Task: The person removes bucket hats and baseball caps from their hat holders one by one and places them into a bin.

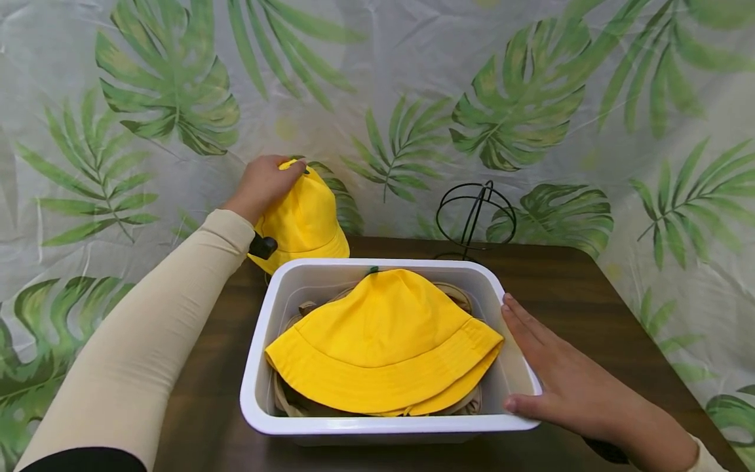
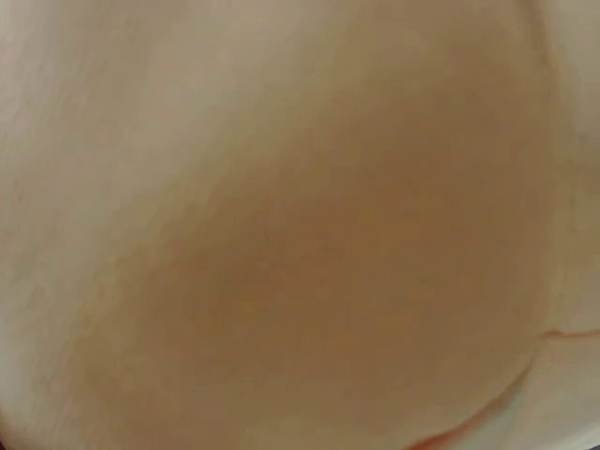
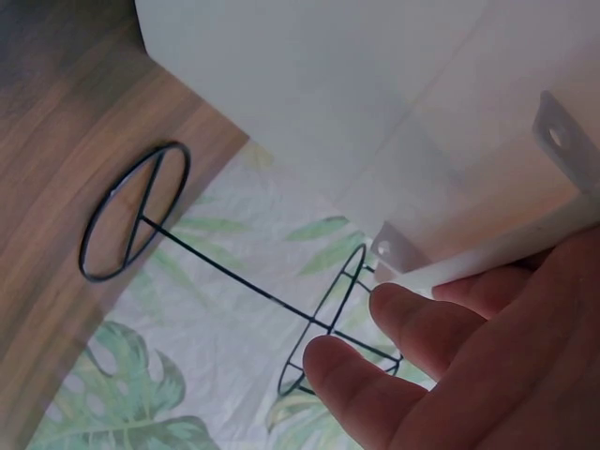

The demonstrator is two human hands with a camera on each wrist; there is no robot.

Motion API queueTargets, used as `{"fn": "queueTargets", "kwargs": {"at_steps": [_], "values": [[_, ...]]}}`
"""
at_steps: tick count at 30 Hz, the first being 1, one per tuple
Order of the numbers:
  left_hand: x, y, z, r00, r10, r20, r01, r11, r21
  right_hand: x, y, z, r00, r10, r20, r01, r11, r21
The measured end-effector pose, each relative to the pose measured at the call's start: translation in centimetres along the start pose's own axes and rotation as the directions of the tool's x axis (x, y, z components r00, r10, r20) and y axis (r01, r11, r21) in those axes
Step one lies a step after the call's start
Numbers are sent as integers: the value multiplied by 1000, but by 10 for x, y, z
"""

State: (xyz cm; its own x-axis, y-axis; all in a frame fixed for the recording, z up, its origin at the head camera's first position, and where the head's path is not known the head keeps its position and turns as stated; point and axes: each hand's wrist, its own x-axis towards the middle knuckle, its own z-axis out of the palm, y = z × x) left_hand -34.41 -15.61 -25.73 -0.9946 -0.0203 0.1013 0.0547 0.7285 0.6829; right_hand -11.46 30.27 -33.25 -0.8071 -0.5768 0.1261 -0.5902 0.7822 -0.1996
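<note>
At the back left, my left hand [image 1: 267, 187] grips the crown of a yellow bucket hat [image 1: 312, 219], its brim hanging down behind the tub's far left corner. Another yellow bucket hat [image 1: 383, 334] lies folded flat inside a white plastic tub [image 1: 383, 425], over beige fabric items [image 1: 282, 393] that it mostly covers. My right hand [image 1: 560, 373] rests at the tub's right rim, fingers extended along it and the thumb at the front right corner. From the right wrist, fingers [image 3: 417, 323] show beside the tub's outer wall [image 3: 309, 94]. Blurred skin fills the left wrist view.
A black wire hat stand [image 1: 474, 219] stands at the back of the dark wooden table [image 1: 566, 321], behind the tub's right side. A leaf-printed cloth [image 1: 401, 78] hangs behind the table.
</note>
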Motion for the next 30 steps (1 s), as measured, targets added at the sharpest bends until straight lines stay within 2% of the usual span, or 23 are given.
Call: {"fn": "queueTargets", "kwargs": {"at_steps": [6,19,26,30], "values": [[-1,-5,4,997,52,-56,-53,998,-14,0,1,2,1000,25,10,-25,1000,18],[0,-4,10,992,64,-108,-73,994,-82,0,-2,-3,1000,-9,-6,9,1000,26],[1,0,8,987,125,-103,-129,991,-32,-1,-2,-3,1000,-15,-11,15,1000,25],[0,3,6,973,201,-114,-197,980,42,-1,-2,-3,1000,-17,-14,17,1000,20]]}}
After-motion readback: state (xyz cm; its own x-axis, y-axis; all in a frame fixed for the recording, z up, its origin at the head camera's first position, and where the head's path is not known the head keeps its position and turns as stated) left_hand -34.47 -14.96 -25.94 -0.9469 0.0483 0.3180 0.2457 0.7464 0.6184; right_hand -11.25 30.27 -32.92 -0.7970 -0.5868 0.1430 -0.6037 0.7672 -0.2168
